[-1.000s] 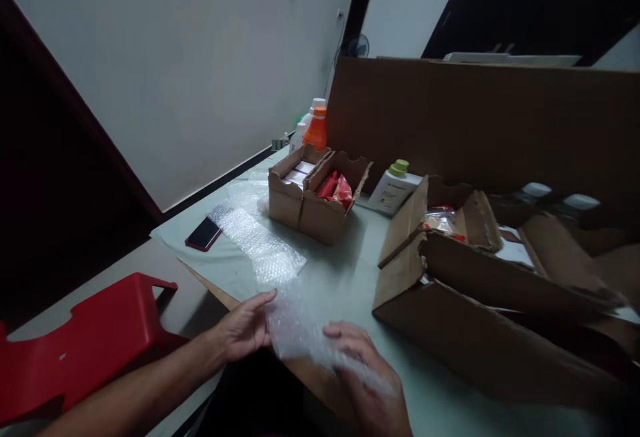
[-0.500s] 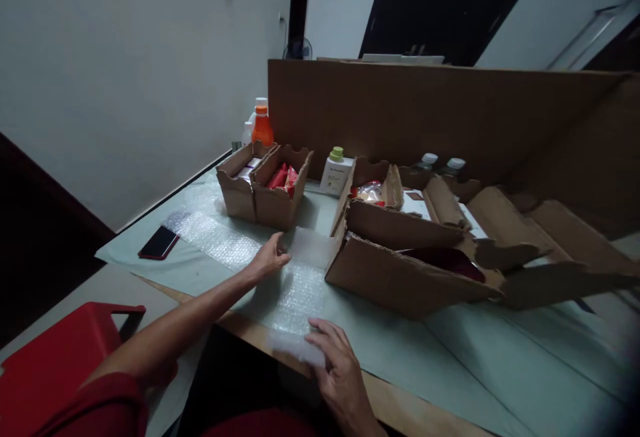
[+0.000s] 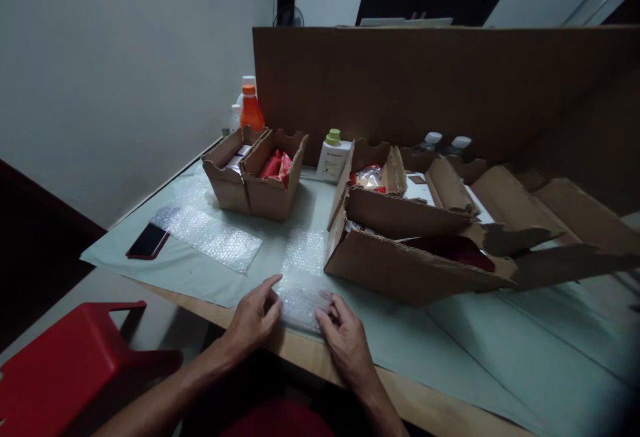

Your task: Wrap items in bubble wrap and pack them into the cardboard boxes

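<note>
Across the lower half of the frame, the surface [image 3: 425,404] is covered almost to its front edge by a pale green cloth [image 3: 400,334]. It is backed, from upper centre to upper right, by a tall cardboard panel [image 3: 400,84]. Right of centre, a cluster of open cardboard boxes [image 3: 400,277] is seen, with packets and a dark red item held inside. At lower left, a red stool [image 3: 90,350] is partly cut off by the frame. Left of centre, two smaller boxes [image 3: 273,204] are set side by side, the right one filled with red packets [image 3: 277,166].

At lower centre, a bubble wrap strip [image 3: 303,304] is laid near the front edge, flanked by both hands. The left hand [image 3: 253,314] is held with thumb and forefinger parted at the strip's left edge. The right hand [image 3: 347,337] is curled at its right edge; whether the wrap is pinched there cannot be told. Another bubble wrap piece [image 3: 210,237] is spread farther left, with a dark phone [image 3: 147,240] placed beside its far-left end.
</note>
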Demonstrator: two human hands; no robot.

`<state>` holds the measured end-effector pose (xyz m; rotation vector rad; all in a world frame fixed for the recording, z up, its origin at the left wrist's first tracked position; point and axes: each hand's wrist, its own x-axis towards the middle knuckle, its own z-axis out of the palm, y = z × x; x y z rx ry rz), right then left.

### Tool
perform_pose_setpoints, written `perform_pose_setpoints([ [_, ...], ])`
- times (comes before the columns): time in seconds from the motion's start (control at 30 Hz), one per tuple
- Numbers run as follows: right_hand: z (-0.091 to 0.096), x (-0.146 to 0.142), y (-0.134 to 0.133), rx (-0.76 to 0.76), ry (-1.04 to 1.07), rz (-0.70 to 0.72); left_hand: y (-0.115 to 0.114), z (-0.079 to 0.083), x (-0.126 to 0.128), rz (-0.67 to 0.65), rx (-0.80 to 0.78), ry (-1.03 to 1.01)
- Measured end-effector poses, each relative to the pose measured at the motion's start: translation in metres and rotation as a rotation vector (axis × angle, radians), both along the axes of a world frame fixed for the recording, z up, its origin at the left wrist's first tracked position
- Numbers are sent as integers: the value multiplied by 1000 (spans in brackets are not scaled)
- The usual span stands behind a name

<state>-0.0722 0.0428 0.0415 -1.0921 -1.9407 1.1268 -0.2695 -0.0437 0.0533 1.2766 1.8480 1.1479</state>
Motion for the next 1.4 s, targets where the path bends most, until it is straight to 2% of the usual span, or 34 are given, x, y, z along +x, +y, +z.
perform_pose_setpoints([
  [0.1,-2,5,0,59,4,-94,6,-10,-1,38,19,139],
  [0.17,0,14,-6,195,-51,-133,5,-15,-4,29,2,238],
  [0.27,5,22,-16,434,-143,-23,4,-21,-6,-1,-4,356],
  [0.33,7,21,-20,502,-227,98,4,-22,-7,-20,31,405],
  [0.47,8,10,-17,506,-309,152,-2,-21,-7,-57,203,442],
  [0.53,9,7,-15,474,-275,152,-9,-20,-8,-136,280,444],
  [0.63,14,7,-16,351,-231,147,-19,-20,-7,-254,282,400],
  [0.73,19,12,-19,314,-220,73,-17,-22,-6,-220,218,369],
  [0.83,20,17,-22,436,-232,12,-5,-25,-6,-145,166,432],
  [0.93,19,15,-19,501,-281,124,4,-26,-7,-100,139,518],
  [1.03,17,7,-12,489,-316,230,2,-22,-7,-62,227,600],
  [1.13,20,1,-8,431,-294,220,-11,-16,-8,-158,346,649],
  [1.23,27,5,-13,342,-278,194,-19,-14,-11,-279,349,581],
  [1.33,34,11,-22,366,-304,167,-15,-16,-13,-243,269,524],
  [1.4,35,12,-23,424,-343,202,-6,-17,-14,-176,254,577],
])
